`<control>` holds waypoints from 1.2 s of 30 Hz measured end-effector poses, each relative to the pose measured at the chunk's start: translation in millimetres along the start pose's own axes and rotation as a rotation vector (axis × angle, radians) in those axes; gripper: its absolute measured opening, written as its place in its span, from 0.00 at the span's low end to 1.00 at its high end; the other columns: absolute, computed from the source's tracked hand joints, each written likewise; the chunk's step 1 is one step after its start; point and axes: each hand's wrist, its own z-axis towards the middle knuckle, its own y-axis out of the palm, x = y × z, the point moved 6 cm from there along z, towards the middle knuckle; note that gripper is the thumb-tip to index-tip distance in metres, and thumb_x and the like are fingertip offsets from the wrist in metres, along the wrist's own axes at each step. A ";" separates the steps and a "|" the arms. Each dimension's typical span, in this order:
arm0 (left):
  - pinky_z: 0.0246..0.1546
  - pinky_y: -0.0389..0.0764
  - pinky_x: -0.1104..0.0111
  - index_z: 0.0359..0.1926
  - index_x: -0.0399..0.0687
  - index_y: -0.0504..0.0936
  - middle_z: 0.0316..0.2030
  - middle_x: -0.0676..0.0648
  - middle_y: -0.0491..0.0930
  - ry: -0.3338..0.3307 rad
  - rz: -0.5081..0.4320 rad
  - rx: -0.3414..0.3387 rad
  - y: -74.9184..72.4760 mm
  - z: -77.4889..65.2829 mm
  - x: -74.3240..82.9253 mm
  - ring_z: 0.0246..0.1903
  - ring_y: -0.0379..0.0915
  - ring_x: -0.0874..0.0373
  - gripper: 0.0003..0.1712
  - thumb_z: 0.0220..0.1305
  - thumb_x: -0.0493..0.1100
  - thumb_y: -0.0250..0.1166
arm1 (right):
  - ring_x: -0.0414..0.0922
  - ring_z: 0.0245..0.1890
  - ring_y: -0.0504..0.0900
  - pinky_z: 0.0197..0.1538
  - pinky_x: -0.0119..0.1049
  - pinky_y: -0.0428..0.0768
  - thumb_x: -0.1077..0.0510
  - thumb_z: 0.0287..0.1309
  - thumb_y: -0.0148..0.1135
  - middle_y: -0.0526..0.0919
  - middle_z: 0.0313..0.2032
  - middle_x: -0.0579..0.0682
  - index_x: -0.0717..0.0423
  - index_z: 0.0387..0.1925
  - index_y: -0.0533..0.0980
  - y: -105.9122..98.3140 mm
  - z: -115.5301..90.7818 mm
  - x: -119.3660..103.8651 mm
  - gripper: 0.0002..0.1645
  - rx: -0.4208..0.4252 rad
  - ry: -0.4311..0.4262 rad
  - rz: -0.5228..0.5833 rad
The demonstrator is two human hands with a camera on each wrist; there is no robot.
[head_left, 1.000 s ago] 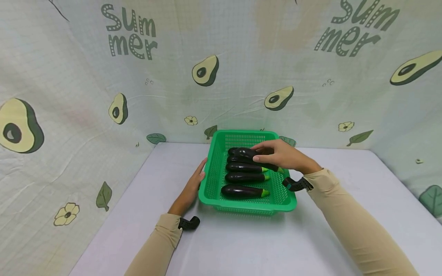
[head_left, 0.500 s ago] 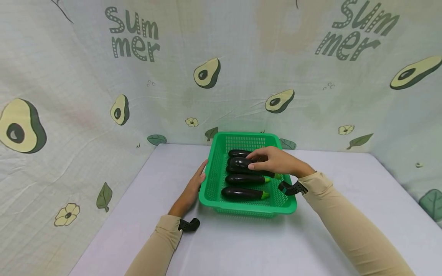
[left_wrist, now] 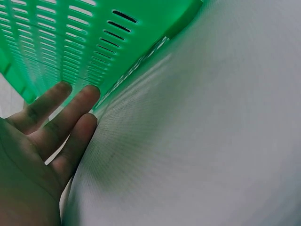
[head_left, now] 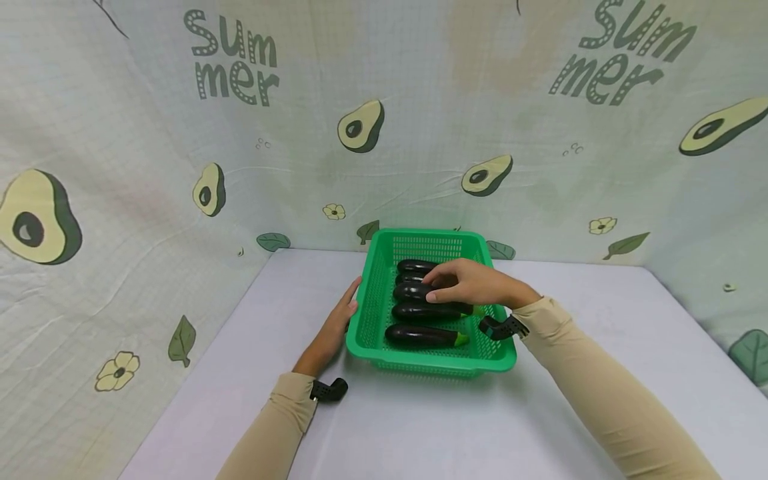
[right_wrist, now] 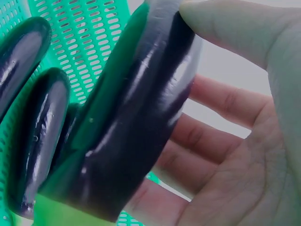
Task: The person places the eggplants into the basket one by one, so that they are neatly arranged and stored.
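Observation:
A green slotted plastic basket (head_left: 432, 363) holds several glossy dark eggplants lying crosswise in a row. With thumb and fingers on either side, my right hand (head_left: 474, 283) grips one eggplant (right_wrist: 136, 103), whose green stem end points toward the wrist. In the head view this eggplant is low among the others, partly covered by the hand. The front eggplant (head_left: 420, 335) lies a little apart from the row. Along the basket's left side rests my left hand (head_left: 330, 330). Its fingers (left_wrist: 61, 122) are extended against the slotted wall, and the left wrist view shows them near the base.
The basket stands on a white-covered table (head_left: 408, 433). A cloth backdrop (head_left: 420, 167) printed with avocados rises right behind its back rim. Dark camera straps are on both wrists; the right one (head_left: 504, 327) hangs by the basket's right rim.
My right hand has carried the eggplant from above the back of the row forward and down, a little leftward, into the basket. The left hand stays in place.

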 end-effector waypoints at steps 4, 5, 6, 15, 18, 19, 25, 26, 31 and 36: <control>0.71 0.44 0.43 0.80 0.43 0.40 0.79 0.41 0.39 0.001 -0.003 -0.004 0.2 0.3 -1.3 0.76 0.36 0.45 0.33 0.82 0.45 0.35 | 0.44 0.54 0.79 0.57 0.47 0.77 0.42 0.64 0.67 0.83 0.53 0.46 0.49 0.57 0.80 4.1 1.9 -2.5 0.25 -0.029 -0.013 0.018; 0.71 0.44 0.43 0.80 0.43 0.40 0.79 0.41 0.39 0.001 -0.003 -0.002 0.1 0.4 -1.7 0.76 0.36 0.45 0.33 0.82 0.45 0.35 | 0.44 0.54 0.79 0.57 0.47 0.77 0.42 0.63 0.67 0.83 0.52 0.45 0.49 0.57 0.80 4.8 2.2 -3.4 0.25 -0.034 -0.014 0.019; 0.71 0.44 0.43 0.80 0.43 0.40 0.79 0.41 0.39 0.001 -0.004 -0.002 0.0 0.5 -2.4 0.76 0.36 0.45 0.33 0.82 0.45 0.35 | 0.44 0.53 0.80 0.57 0.47 0.77 0.43 0.63 0.67 0.83 0.52 0.46 0.50 0.57 0.80 5.4 2.6 -3.7 0.25 -0.038 -0.016 0.020; 0.72 0.42 0.44 0.80 0.44 0.41 0.79 0.42 0.40 0.000 0.006 0.005 0.3 3.2 -3.8 0.77 0.34 0.47 0.33 0.82 0.46 0.36 | 0.44 0.53 0.79 0.56 0.46 0.76 0.44 0.63 0.68 0.82 0.52 0.45 0.49 0.58 0.79 9.7 2.1 -6.4 0.25 -0.089 -0.005 0.048; 0.72 0.42 0.44 0.80 0.43 0.41 0.79 0.42 0.40 0.001 0.008 0.005 0.8 3.9 -2.0 0.76 0.34 0.47 0.33 0.81 0.45 0.36 | 0.45 0.54 0.79 0.57 0.46 0.76 0.44 0.63 0.68 0.82 0.52 0.45 0.49 0.58 0.79 10.7 2.0 -6.1 0.26 -0.102 -0.004 0.046; 0.72 0.42 0.43 0.80 0.43 0.41 0.79 0.41 0.40 0.001 0.008 0.004 1.1 4.1 -1.2 0.76 0.34 0.47 0.33 0.81 0.45 0.36 | 0.45 0.53 0.79 0.56 0.46 0.76 0.43 0.63 0.68 0.82 0.52 0.45 0.49 0.58 0.79 11.2 2.3 -5.2 0.26 -0.107 -0.006 0.043; 0.72 0.42 0.44 0.80 0.43 0.41 0.79 0.41 0.40 0.002 0.009 0.000 2.1 5.3 1.4 0.76 0.35 0.47 0.33 0.82 0.45 0.35 | 0.44 0.47 0.80 0.51 0.44 0.78 0.44 0.63 0.68 0.83 0.47 0.45 0.50 0.58 0.79 15.7 4.2 -3.5 0.25 -0.145 -0.015 0.037; 0.72 0.42 0.44 0.80 0.43 0.41 0.79 0.41 0.40 0.003 0.012 -0.001 2.1 5.5 1.3 0.76 0.35 0.47 0.33 0.82 0.45 0.35 | 0.44 0.46 0.81 0.50 0.44 0.78 0.45 0.64 0.68 0.84 0.45 0.45 0.51 0.58 0.79 16.7 4.5 -3.7 0.25 -0.151 -0.017 0.038; 0.72 0.41 0.44 0.80 0.42 0.41 0.79 0.41 0.40 0.006 0.024 0.002 2.0 5.5 0.4 0.77 0.34 0.47 0.32 0.82 0.45 0.35 | 0.53 0.40 0.83 0.45 0.52 0.81 0.49 0.66 0.66 0.85 0.42 0.49 0.55 0.58 0.78 21.5 4.7 -1.6 0.23 -0.180 -0.024 0.100; 0.72 0.41 0.42 0.80 0.41 0.41 0.79 0.40 0.40 0.013 0.011 0.006 1.9 4.8 0.1 0.77 0.33 0.45 0.33 0.81 0.43 0.36 | 0.55 0.38 0.83 0.43 0.52 0.82 0.48 0.68 0.63 0.84 0.43 0.50 0.53 0.60 0.77 13.6 -1.2 -1.4 0.23 -0.148 -0.017 0.110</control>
